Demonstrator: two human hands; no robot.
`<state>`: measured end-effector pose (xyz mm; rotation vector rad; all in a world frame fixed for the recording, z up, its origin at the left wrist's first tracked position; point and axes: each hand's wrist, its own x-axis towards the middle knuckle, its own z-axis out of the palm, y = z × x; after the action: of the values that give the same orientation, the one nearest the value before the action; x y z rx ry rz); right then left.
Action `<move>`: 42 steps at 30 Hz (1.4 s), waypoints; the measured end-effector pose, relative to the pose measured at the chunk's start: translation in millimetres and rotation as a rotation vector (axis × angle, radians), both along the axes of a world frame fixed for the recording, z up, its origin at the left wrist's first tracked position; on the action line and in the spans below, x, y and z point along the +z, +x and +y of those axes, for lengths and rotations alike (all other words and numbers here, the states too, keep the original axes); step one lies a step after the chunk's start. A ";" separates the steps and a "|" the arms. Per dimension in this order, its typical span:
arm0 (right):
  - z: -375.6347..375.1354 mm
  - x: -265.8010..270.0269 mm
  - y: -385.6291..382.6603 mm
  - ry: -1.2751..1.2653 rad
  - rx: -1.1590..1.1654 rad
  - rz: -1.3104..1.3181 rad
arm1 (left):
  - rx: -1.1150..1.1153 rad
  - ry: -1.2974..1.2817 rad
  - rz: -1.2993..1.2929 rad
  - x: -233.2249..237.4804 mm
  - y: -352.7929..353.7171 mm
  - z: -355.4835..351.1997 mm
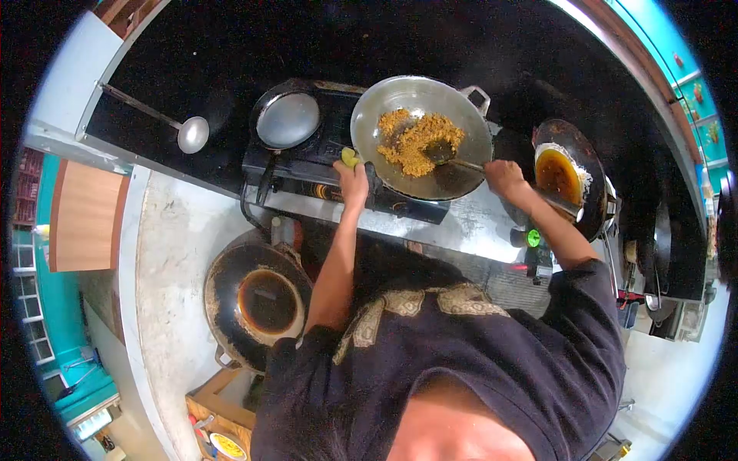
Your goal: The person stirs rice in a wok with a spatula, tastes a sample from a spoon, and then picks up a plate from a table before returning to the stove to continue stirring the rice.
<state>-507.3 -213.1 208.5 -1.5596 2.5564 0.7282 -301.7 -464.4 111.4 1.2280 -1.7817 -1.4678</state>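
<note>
A large metal wok (377, 104) sits on the stove, with crumbly orange-brown food (415, 142) in its bottom. My left hand (352, 184) is closed at the wok's left side, around a yellow-green piece of what looks like cloth (350, 157). My right hand (506, 178) grips the shaft of a long-handled spatula (465, 164). Its dark head rests among the food, and its thick grey handle end sticks out beyond my wrist.
A small frying pan (288, 119) occupies the left burner of the black stove (307, 173). A ladle (192, 134) lies on the dark surface at left. A pan with brown liquid (559, 175) stands at right; another dark wok (223, 296) with dark liquid sits lower left.
</note>
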 end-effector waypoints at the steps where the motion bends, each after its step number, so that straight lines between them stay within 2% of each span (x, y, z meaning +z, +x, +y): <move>1: -4.4 16.1 16.2 -0.088 0.023 -0.018 | 0.030 -0.023 0.005 4.6 0.7 4.0; 4: -2.0 39.3 38.3 -0.027 -0.057 -0.139 | 0.074 -0.073 0.023 14.7 -2.0 6.6; 6: 1.1 42.6 45.7 -0.006 -0.039 -0.101 | 0.048 -0.050 0.027 15.1 -1.5 5.5; 8: 4.8 25.3 43.7 -0.022 -0.007 -0.100 | 0.045 -0.052 0.034 18.3 -0.7 8.8; 9: 1.7 4.6 30.1 -0.015 -0.077 -0.118 | 0.065 -0.089 0.042 13.4 -1.7 11.0; 12: -9.3 5.7 2.7 -0.213 0.032 0.074 | 0.063 -0.071 0.052 4.7 -4.8 7.0; 14: -27.3 56.6 -0.6 -0.063 -0.080 0.109 | 0.067 -0.026 0.014 11.7 -3.2 8.3; 16: -22.1 66.8 -24.6 -0.189 0.148 0.298 | 0.080 -0.010 -0.059 39.0 0.4 14.5; 19: -43.4 91.0 -44.9 0.084 -0.004 0.203 | 0.030 -0.007 0.060 24.1 0.5 10.0; 22: -46.0 53.0 -86.9 -0.120 0.255 0.396 | -0.035 0.009 0.144 20.0 0.9 4.1; 23: -56.6 36.9 -103.4 -0.048 0.128 0.291 | -0.029 0.012 0.156 22.3 1.2 4.3; 26: -74.8 18.0 -104.0 -0.198 0.042 0.083 | -0.029 0.014 0.172 27.7 2.7 3.8; 29: -84.2 -6.2 -109.6 -0.259 0.101 0.036 | -0.025 -0.038 0.101 15.3 1.2 -3.3; 31: -85.2 -2.2 -114.1 -0.314 0.168 0.063 | 0.027 -0.132 -0.018 10.3 -0.3 -1.5; 32: -83.0 2.9 -120.4 -0.332 0.194 0.088 | 0.029 -0.104 0.005 7.1 -0.5 -0.7; 34: -83.2 48.5 -105.8 -0.300 0.200 0.108 | 0.028 -0.047 0.050 6.4 -1.3 -3.5; 35: -83.3 55.6 -107.9 -0.306 0.224 0.146 | 0.068 -0.076 0.122 -53.5 -6.4 -19.1; 37: -89.7 59.8 -117.8 -0.315 0.234 0.178 | -0.004 -0.415 0.110 -56.0 -0.4 -22.5; 38: -94.3 58.7 -123.2 -0.315 0.219 0.166 | -0.017 -0.430 0.123 -56.9 -0.6 -23.0; 39: -99.3 55.5 -128.4 -0.314 0.205 0.152 | -0.029 -0.444 0.136 -47.7 -0.7 -21.6; 41: -116.5 34.8 -138.5 -0.257 0.198 0.043 | -0.026 -0.153 0.195 9.2 -0.7 -6.6; 42: -122.5 27.7 -138.9 -0.229 0.190 -0.009 | -0.032 -0.153 0.148 11.5 -1.1 -6.2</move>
<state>-646.3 -335.7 236.2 -1.8893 2.5869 0.4521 -302.8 -470.7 122.9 0.9932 -1.7841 -1.3747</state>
